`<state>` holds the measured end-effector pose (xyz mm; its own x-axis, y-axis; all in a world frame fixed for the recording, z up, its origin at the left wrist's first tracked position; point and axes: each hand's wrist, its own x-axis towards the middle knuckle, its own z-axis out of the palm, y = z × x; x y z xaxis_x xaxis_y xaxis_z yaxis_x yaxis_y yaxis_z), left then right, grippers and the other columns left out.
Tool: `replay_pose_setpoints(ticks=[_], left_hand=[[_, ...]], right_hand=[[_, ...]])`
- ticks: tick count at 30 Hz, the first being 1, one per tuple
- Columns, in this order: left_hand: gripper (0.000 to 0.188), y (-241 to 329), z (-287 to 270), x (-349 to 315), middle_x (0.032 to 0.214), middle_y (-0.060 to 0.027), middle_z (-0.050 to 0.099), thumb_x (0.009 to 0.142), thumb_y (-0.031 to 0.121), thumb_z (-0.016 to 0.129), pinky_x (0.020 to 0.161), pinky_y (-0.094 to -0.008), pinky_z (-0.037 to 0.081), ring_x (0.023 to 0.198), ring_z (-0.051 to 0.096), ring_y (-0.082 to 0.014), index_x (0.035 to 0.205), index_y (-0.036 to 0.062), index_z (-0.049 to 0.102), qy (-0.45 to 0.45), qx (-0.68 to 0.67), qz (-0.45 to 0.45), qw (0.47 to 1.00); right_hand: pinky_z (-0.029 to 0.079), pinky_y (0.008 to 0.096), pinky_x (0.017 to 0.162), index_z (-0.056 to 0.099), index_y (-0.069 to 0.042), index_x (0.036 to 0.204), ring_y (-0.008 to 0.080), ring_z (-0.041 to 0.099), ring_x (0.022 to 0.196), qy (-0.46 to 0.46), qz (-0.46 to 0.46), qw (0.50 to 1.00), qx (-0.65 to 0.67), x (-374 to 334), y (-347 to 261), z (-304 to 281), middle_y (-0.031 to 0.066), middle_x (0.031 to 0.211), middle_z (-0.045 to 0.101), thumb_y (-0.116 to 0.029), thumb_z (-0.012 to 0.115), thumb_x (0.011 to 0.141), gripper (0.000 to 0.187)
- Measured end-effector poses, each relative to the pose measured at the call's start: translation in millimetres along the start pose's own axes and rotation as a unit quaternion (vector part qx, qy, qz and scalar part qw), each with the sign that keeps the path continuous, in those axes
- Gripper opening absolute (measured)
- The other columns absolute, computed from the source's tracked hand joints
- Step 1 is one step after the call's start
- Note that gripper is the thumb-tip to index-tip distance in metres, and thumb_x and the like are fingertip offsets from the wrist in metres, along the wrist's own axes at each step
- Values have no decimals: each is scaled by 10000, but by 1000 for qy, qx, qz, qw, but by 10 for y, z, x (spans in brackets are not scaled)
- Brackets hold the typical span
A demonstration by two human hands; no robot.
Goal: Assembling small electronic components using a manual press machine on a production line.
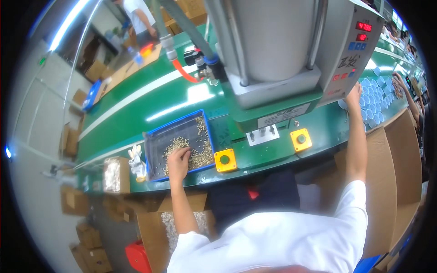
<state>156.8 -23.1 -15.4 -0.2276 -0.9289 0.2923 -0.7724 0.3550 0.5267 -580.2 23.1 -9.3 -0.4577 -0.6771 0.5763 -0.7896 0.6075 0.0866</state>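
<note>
My left hand (178, 160) is over a blue-rimmed shallow tray (155, 144) on the left of the bench. Its fingers are pressed together among small brass-coloured metal parts (199, 159); whatever lies between the fingertips is too small to make out. On the right, my right hand (353, 97) reaches out beside the press machine (277, 86), close to many light blue round cups (374, 98). The machine's housing covers part of that hand, so its grip is hidden. Below the press head is a small metal fixture (262, 134).
Two yellow button boxes, one left (225, 160) and one right (300, 139), flank the fixture. White gloves (137, 162) lie left of the tray. Open cardboard boxes stand at my right (378, 182) and below the tray (152, 234). Another person's arm (408, 98) reaches in at far right.
</note>
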Motion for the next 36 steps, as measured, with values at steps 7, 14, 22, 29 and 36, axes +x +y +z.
replay_pose_setpoints(ticks=[7, 14, 22, 29, 36], left_hand=[[177, -161, 64, -62, 957, -151, 776, 920, 90, 750, 808, -328, 560, 859, 743, -226, 1068, -3, 777, 24, 4, -15, 1000], [150, -63, 127, 72, 916, -163, 767, 910, 79, 779, 747, -310, 561, 785, 739, -214, 1031, -10, 777, 29, -35, -23, 999], [153, -60, 114, -28, 910, -166, 767, 908, 112, 788, 748, -334, 562, 790, 736, -243, 1003, -7, 781, 42, -12, -16, 999], [156, -87, 117, -3, 866, -160, 758, 915, 135, 785, 723, -349, 555, 740, 716, -269, 984, -5, 779, 29, -1, -5, 1000], [113, 165, 151, -129, 986, -147, 746, 898, 81, 764, 826, -387, 548, 899, 706, -297, 986, 16, 736, 76, -60, 65, 993]], right_hand=[[503, 361, 973, 573, -55, 1193, 237, 608, 1203, 50, 143, 632, 760, -1179, -1232, -1415, 141, 1301, 628, -90, 708, 980, 255], [509, 396, 1011, 570, -29, 1282, 255, 632, 1194, 48, -8, 656, 753, -1873, -2382, -2054, 136, 1325, 652, -56, 869, 775, 590], [536, 411, 922, 621, 30, 1193, 342, 652, 1084, 115, -113, 780, 604, -1756, -2628, -2169, 176, 1167, 678, -94, 911, 724, 565], [530, 434, 958, 627, -32, 1240, 345, 634, 1124, 3, -142, 864, 484, -1554, -2605, -2331, 124, 1237, 689, -219, 892, 761, 578], [523, 454, 878, 654, -24, 1169, 335, 643, 1012, 82, -61, 817, 567, -1849, -2293, -1936, 133, 1139, 702, -185, 806, 850, 388]])
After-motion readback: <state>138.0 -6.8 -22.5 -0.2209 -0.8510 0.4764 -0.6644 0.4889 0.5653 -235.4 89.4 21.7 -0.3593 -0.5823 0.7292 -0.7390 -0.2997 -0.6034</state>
